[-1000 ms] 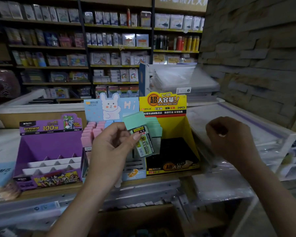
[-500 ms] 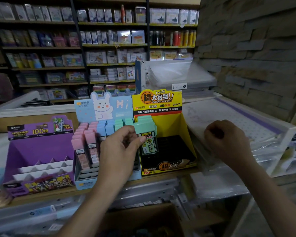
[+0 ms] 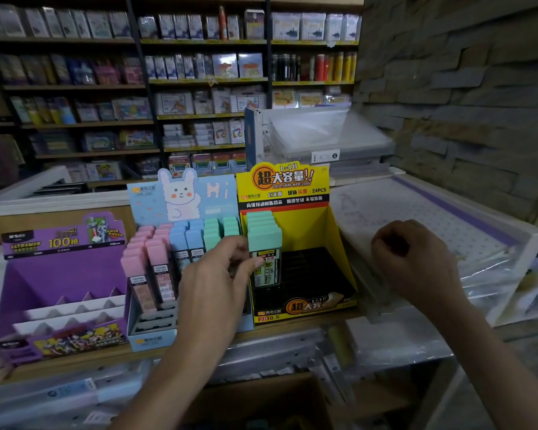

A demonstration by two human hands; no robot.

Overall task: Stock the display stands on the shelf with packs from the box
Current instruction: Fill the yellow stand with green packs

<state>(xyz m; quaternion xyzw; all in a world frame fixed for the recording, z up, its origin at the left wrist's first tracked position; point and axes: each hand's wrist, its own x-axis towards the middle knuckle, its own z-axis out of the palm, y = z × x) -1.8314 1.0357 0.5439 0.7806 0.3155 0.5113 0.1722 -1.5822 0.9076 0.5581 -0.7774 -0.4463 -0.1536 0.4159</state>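
Observation:
My left hand point(image 3: 215, 287) pinches a green-capped pack point(image 3: 265, 243) and holds it upright at the front of the left column of the yellow display stand point(image 3: 311, 225). Several more green packs stand behind it in that column, and the rest of the yellow stand's black tray is bare. Just to the left, the blue bunny stand point(image 3: 199, 193) holds rows of pink, blue and green packs. My right hand point(image 3: 416, 262) hovers to the right of the yellow stand, curled into a fist with nothing visible in it. The brown cardboard box point(image 3: 261, 398) lies dim below the shelf edge.
A purple stand point(image 3: 62, 268) with bare white tiers sits at the far left of the wooden shelf point(image 3: 292, 332). Plastic-wrapped sheets point(image 3: 416, 206) lie to the right under my right hand. Stocked store shelves point(image 3: 199, 82) fill the background; a stone wall point(image 3: 463, 88) rises on the right.
My left hand has carried the green pack right and down from in front of the bunny stand into the yellow stand's left column. My right hand has stayed put.

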